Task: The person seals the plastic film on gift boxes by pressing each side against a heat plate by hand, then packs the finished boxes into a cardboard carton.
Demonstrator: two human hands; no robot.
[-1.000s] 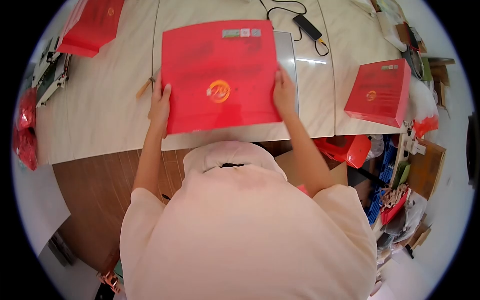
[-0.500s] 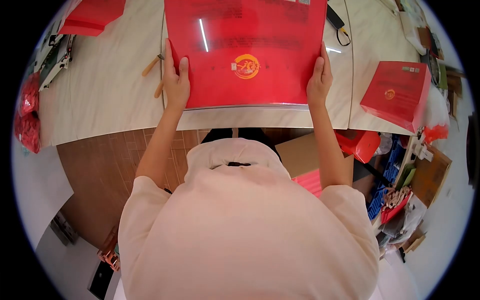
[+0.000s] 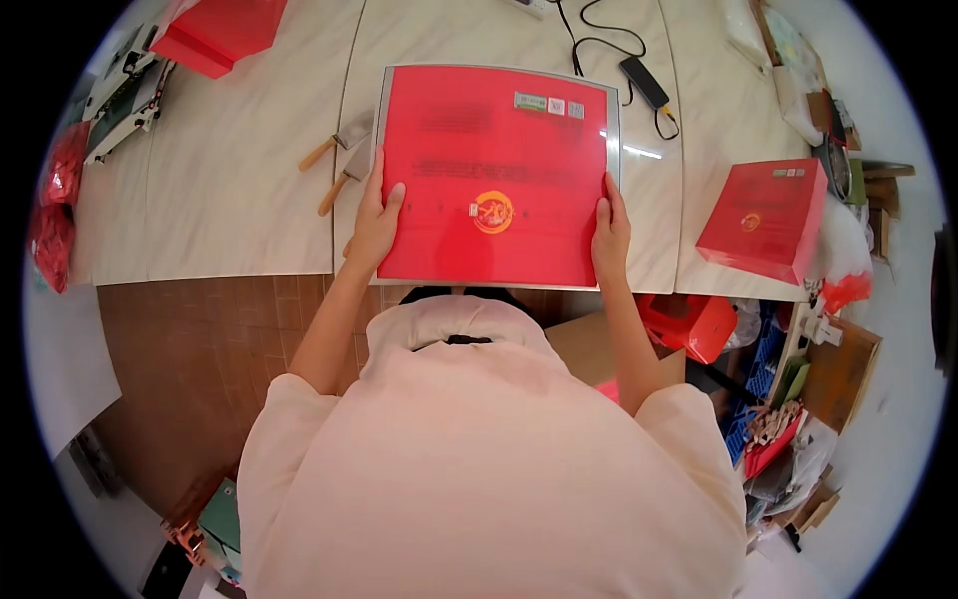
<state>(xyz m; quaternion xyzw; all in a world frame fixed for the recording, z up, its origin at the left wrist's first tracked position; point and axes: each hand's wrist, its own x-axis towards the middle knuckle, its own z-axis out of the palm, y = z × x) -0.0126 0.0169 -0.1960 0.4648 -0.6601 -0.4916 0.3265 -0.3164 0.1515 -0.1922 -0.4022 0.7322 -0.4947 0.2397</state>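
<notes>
A large flat-topped red box (image 3: 489, 150) with a yellow round emblem and printed labels lies in front of me, its top glossy as if wrapped in film. A grey metallic edge (image 3: 613, 125) shows along its far and right sides. My left hand (image 3: 375, 222) grips the left side, thumb near the top edge and fingers along the wall. On the opposite side my right hand (image 3: 611, 232) holds the box the same way. Left of the box lie scrapers with wooden handles (image 3: 334, 192), partly hidden near my left hand.
A similar red box (image 3: 766, 215) stands at the table's right, and another red box (image 3: 220, 35) at the far left. A black adapter with a cable (image 3: 644, 82) lies behind. Red plastic packets (image 3: 55, 215) hang at the left edge. A red stool (image 3: 689, 324) stands below right.
Both hands have brought the red box down and closer to my body. It looks smaller now, and its far edge, the grey rim and the scraper blades have come into view.
</notes>
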